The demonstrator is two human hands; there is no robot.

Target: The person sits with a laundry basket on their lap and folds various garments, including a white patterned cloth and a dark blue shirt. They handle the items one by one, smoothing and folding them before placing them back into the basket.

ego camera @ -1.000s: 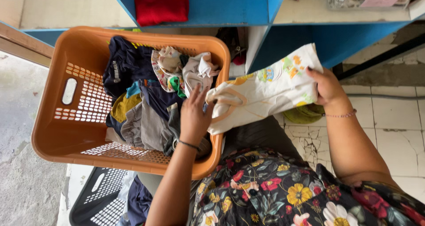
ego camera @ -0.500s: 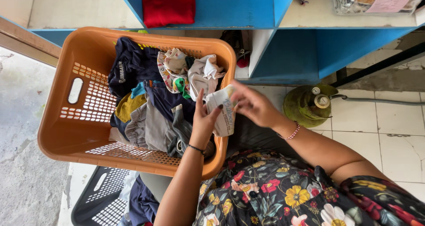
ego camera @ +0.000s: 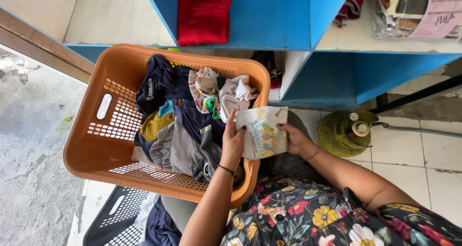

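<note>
Holding a small folded cloth of pale fabric with a green, orange and blue print between both hands, just above the near right corner of the orange plastic laundry basket. Left hand on the cloth's left edge, fingers closed along it, thumb side hidden behind the fabric. Right hand on the right edge, fingers pinched shut on it, only their dark-nailed tips showing over the cloth. Thin dark band at the left wrist, a fine bracelet at the right.

Lying in the basket, a jumble of clothes: a dark navy garment at the far side, a crumpled white piece with a coloured print beside a pale pinkish one, grey fabric nearer, touches of teal and mustard between (shapes of single garments hard to tell apart, much of the pile buried under itself).

Above, a blue painted shelf unit cut off by the top edge, with a folded red garment only partly in view and a clear plastic bag of items at the upper right, contents unclear. On the tiled floor to the right, a yellow-green round gas cylinder, partly hidden behind the right forearm. Below the basket, a black perforated crate, cropped by the bottom edge, dark cloth beside it. Floral dark dress filling the lower right.
</note>
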